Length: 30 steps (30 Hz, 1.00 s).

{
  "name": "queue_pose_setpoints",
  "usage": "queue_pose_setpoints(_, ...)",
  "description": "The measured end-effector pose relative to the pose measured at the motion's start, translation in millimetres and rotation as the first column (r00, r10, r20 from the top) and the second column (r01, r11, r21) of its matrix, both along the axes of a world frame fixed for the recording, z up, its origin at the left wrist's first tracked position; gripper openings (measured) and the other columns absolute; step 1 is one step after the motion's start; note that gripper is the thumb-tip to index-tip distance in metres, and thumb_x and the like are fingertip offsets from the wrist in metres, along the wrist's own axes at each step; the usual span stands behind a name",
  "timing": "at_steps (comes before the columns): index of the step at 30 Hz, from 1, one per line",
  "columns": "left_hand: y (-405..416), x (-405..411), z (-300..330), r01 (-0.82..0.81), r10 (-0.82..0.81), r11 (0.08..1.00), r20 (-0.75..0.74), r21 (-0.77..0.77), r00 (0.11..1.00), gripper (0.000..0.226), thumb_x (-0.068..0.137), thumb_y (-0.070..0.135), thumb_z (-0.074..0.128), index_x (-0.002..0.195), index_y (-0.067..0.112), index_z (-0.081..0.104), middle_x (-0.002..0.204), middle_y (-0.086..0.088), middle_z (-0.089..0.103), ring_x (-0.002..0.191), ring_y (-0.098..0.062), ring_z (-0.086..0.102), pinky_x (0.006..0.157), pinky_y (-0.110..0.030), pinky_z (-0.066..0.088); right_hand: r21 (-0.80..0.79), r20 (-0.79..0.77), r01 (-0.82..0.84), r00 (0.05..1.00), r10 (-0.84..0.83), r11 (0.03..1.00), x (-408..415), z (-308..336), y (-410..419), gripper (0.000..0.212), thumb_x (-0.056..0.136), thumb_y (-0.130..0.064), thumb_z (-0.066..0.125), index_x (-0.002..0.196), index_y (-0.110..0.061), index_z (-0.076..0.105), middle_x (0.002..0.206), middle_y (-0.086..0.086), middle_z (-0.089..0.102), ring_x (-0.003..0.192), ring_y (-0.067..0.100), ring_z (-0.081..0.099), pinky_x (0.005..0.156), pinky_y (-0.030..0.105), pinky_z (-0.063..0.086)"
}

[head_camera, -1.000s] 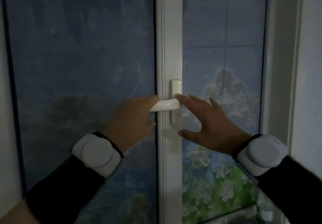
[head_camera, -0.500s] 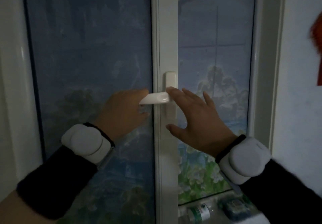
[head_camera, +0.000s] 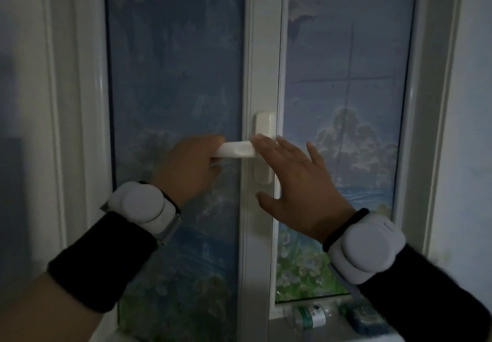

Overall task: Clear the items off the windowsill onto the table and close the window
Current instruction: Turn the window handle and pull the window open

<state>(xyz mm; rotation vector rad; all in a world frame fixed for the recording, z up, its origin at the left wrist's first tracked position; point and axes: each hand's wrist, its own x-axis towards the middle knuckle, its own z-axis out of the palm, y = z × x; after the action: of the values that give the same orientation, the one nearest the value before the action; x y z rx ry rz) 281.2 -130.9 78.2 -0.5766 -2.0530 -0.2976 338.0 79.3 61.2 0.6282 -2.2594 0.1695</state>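
Note:
A white-framed window with a sky-and-flower film on its panes fills the view. Its white handle points horizontally to the left from the centre post. My left hand is wrapped around the handle's free end. My right hand lies flat with fingers spread against the frame, just right of the handle base. On the sill at the lower right lie a clear plastic bottle with a green label and a dark blue-green packet.
White wall stands on the left and on the right of the window. Both wrists carry white bands over black sleeves. The room is dim.
The view has drawn back and tilted down, so the sill with the bottle and packet shows more. Both hands stay where they were on the handle and frame.

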Motion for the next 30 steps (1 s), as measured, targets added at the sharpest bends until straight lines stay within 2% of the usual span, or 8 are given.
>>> queue_pose_setpoints(3, -5.1, 12.5, -1.7, -0.015, 0.014, 0.999, 0.023, 0.039, 1.000, 0.049, 0.075, 0.005, 0.073, 0.121, 0.001, 0.057, 0.116, -0.026, 0.063, 0.108, -0.041, 0.057, 0.096, -0.043, 0.040, 0.010, 0.001, -0.027, 1.000, 0.027, 1.000, 12.4, -0.6, -3.4, 0.088, 0.083, -0.043, 0.057, 0.151, -0.036, 0.002, 0.161, -0.018, 0.007, 0.149, 0.008, 0.003, 0.121, 0.048, -0.005)
queue_pose_setpoints(6, -11.4, 21.4, -2.4, -0.041, 0.037, 0.998, 0.069, 0.055, 0.997, 0.053, 0.078, 0.008, 0.072, 0.127, 0.004, 0.052, 0.124, -0.022, 0.059, 0.115, -0.038, 0.053, 0.101, -0.041, 0.037, 0.013, -0.011, -0.057, 0.998, 0.057, 0.998, 22.3, -1.9, -6.5, 0.087, 0.084, -0.041, 0.057, 0.151, -0.036, 0.003, 0.161, -0.017, 0.007, 0.149, 0.008, 0.005, 0.121, 0.049, -0.005)
queue_pose_setpoints(14, -23.6, 46.5, 0.1, -0.016, 0.012, 0.999, 0.100, 0.039, 0.995, 0.034, 0.080, 0.013, 0.069, 0.111, 0.009, 0.057, 0.108, -0.014, 0.063, 0.101, -0.030, 0.056, 0.089, -0.041, 0.045, 0.010, -0.032, -0.113, 0.993, 0.113, 0.994, 40.8, -2.7, -15.7, 0.087, 0.082, -0.038, 0.059, 0.150, -0.038, 0.004, 0.161, -0.015, 0.012, 0.149, 0.010, 0.010, 0.120, 0.051, -0.004)
queue_pose_setpoints(18, -27.7, 51.3, -1.6, 0.012, -0.015, 0.999, 0.067, 0.048, 0.998, 0.031, 0.080, 0.012, 0.070, 0.109, 0.010, 0.057, 0.104, -0.010, 0.063, 0.096, -0.024, 0.056, 0.081, -0.031, 0.038, 0.012, -0.041, -0.124, 0.991, 0.124, 0.992, 44.6, -4.0, -18.7, 0.086, 0.083, -0.037, 0.059, 0.150, -0.038, 0.005, 0.161, -0.015, 0.012, 0.148, 0.010, 0.012, 0.120, 0.053, -0.002)
queue_pose_setpoints(21, -30.2, 53.3, -2.2, 0.027, -0.030, 0.999, 0.057, 0.048, 0.998, 0.029, 0.080, 0.011, 0.070, 0.106, 0.009, 0.058, 0.102, -0.007, 0.061, 0.095, -0.020, 0.054, 0.079, -0.029, 0.035, 0.011, -0.048, -0.134, 0.990, 0.134, 0.991, 45.9, -4.0, -20.4, 0.086, 0.083, -0.038, 0.058, 0.150, -0.038, 0.005, 0.161, -0.015, 0.012, 0.148, 0.010, 0.012, 0.120, 0.052, -0.003)
queue_pose_setpoints(26, -33.6, 55.2, -2.5, 0.011, -0.011, 1.000, 0.088, 0.010, 0.996, 0.035, 0.079, 0.019, 0.072, 0.108, 0.016, 0.053, 0.101, 0.001, 0.056, 0.092, -0.016, 0.053, 0.076, -0.027, 0.036, 0.020, -0.032, -0.177, 0.984, 0.178, 0.984, 44.6, -6.3, -17.7, 0.089, 0.083, -0.038, 0.058, 0.151, -0.037, 0.001, 0.162, -0.015, 0.005, 0.149, 0.009, 0.006, 0.120, 0.050, -0.006)
queue_pose_setpoints(30, -35.3, 62.0, -7.6, -0.007, 0.010, 1.000, 0.113, -0.024, 0.994, 0.056, 0.079, 0.020, 0.072, 0.127, 0.018, 0.045, 0.118, -0.005, 0.055, 0.106, -0.018, 0.049, 0.086, -0.029, 0.036, 0.027, -0.010, -0.182, 0.983, 0.183, 0.983, 41.5, -11.6, -7.6, 0.092, 0.084, -0.037, 0.058, 0.151, -0.035, -0.005, 0.161, -0.016, -0.003, 0.149, 0.008, -0.001, 0.120, 0.046, -0.011)
